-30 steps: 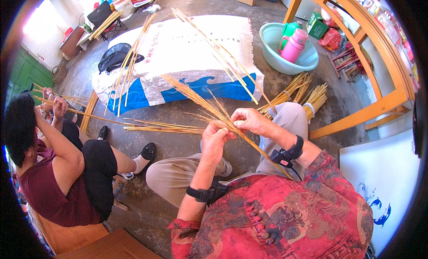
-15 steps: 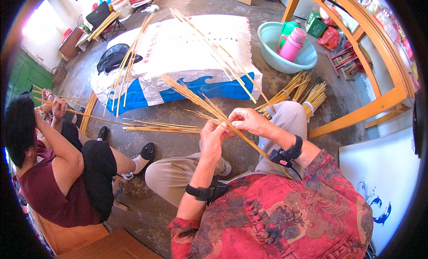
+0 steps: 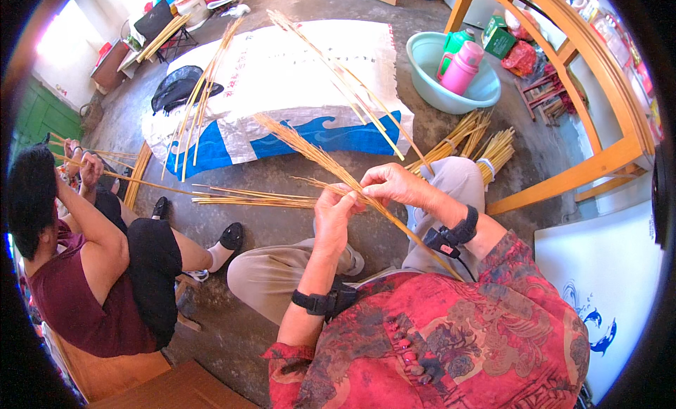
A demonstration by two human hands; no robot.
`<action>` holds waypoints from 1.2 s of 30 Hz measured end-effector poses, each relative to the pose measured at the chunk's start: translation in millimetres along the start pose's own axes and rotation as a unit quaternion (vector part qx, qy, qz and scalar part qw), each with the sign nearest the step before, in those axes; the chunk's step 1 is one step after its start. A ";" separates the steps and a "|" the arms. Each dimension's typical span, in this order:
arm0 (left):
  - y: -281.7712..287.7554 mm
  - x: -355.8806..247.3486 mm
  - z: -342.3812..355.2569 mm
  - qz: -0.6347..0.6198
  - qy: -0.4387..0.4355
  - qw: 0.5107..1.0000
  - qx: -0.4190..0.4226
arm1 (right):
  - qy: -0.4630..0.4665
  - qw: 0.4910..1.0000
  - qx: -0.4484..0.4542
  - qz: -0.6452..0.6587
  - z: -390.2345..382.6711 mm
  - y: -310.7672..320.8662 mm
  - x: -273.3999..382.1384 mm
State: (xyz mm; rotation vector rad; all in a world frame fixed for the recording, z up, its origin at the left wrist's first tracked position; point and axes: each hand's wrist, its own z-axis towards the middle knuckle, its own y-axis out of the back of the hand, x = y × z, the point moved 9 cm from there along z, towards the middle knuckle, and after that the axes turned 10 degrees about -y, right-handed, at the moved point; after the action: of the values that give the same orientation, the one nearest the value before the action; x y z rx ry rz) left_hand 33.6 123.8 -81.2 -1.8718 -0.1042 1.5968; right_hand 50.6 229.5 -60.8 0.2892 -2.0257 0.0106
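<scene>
A dry straw-coloured stalk with a bushy, broom-like plume (image 3: 310,151) lies slantwise across my lap, its plume pointing to the far left and its thin end by my right thigh. My left hand (image 3: 334,213) is closed in a pinch at the base of the plume, beside a thin side wisp. Right next to it, my right hand (image 3: 393,184) pinches the same stalk between thumb and fingers. The fingertips of both hands nearly meet, and exactly which strands lie between them is hidden.
Several long stalks (image 3: 257,198) lie left of my hands. More rest on a white and blue sheet (image 3: 317,78) with a black cap (image 3: 176,89). Tied stalk bundles (image 3: 496,152), a basin (image 3: 422,74) with flasks and a wooden frame (image 3: 598,170) stand right. A person (image 3: 91,268) sits left, holding stalks.
My hands stay at nearly the same place on the stalk, with only small finger shifts. Loose strands along the plume's upper side look closer together now. The view has shifted slightly.
</scene>
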 end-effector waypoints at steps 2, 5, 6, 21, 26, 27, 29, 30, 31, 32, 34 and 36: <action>0.7 0.0 -0.2 -0.026 0.013 0.999 -0.023 | -0.010 0.999 0.018 0.046 -0.7 -1.1 -1.6; 0.6 4.4 0.0 -0.023 0.027 0.999 -0.007 | -0.027 0.997 0.029 0.071 -2.9 -2.4 -3.3; 2.0 6.0 -0.2 -0.023 0.028 0.999 -0.007 | -0.028 0.997 0.029 0.071 -3.5 -2.4 -2.7; -0.9 8.4 1.5 -0.037 0.043 0.998 0.024 | 0.012 0.998 -0.055 0.007 1.0 3.1 -3.8; -2.9 13.5 1.7 -0.054 0.064 0.996 0.029 | -0.010 0.997 -0.021 0.076 -0.2 0.0 -9.4; -3.1 14.0 1.7 -0.054 0.064 0.996 0.029 | -0.011 0.997 -0.021 0.076 0.0 0.7 -10.7; -3.8 15.0 1.4 -0.062 0.062 0.996 0.029 | 0.000 0.996 -0.021 0.084 0.1 2.2 -11.5; -3.3 15.3 1.4 -0.062 0.060 0.996 0.029 | 0.001 0.996 -0.021 0.083 0.7 1.8 -10.7; -3.2 14.3 1.8 -0.072 0.049 0.996 0.027 | 0.003 0.997 -0.017 0.080 1.1 0.5 -9.7; -3.5 12.8 2.2 -0.082 0.037 0.996 0.026 | 0.005 0.997 -0.012 0.076 1.4 -0.8 -8.7; -6.9 10.1 3.1 -0.083 0.031 0.996 0.018 | 0.009 0.997 -0.003 0.080 3.4 -0.7 -10.8; -4.6 8.0 4.2 -0.084 0.023 0.996 0.008 | 0.013 0.996 0.008 0.084 4.3 -1.5 -11.0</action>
State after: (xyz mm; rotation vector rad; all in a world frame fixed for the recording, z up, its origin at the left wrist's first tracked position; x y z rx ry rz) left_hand 33.5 132.9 -85.7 -1.8360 -0.2207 1.4357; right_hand 51.9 229.6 -72.7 0.1279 -2.0190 0.1343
